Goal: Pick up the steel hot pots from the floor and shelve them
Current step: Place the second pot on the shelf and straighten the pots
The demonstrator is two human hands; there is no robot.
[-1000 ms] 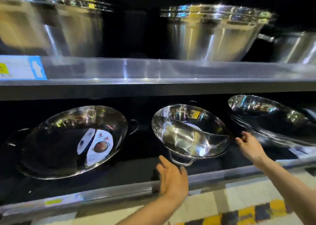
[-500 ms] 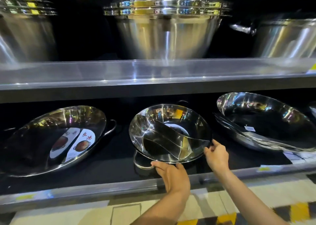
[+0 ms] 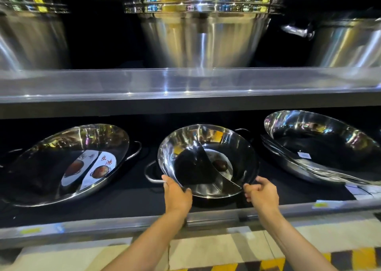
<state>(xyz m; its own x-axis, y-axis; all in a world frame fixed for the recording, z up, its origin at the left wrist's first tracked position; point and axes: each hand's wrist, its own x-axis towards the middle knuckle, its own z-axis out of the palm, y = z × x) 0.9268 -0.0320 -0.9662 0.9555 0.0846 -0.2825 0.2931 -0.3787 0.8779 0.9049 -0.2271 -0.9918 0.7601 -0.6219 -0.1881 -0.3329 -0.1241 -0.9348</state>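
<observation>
A divided steel hot pot (image 3: 206, 159) with a curved partition leans tilted on the lower shelf (image 3: 127, 200), its mouth facing me. My left hand (image 3: 177, 196) grips its lower left rim beside a loop handle. My right hand (image 3: 261, 194) holds the lower right rim with curled fingers. To the left a larger hot pot (image 3: 68, 163) with paper labels inside leans the same way. On the right, a stack of wide steel hot pots (image 3: 321, 145) leans tilted.
The upper shelf (image 3: 185, 83) carries big stacked steel basins (image 3: 202, 29), with other pots at the left (image 3: 31, 36) and right (image 3: 346, 42). The lower shelf's metal front lip (image 3: 214, 217) runs under my wrists. Pale floor with yellow and dark striping (image 3: 309, 258) lies below.
The view shifted so the divided pot is more centred. Both hands have closed on its lower rim: the left came up from below, the right slid round to the front edge.
</observation>
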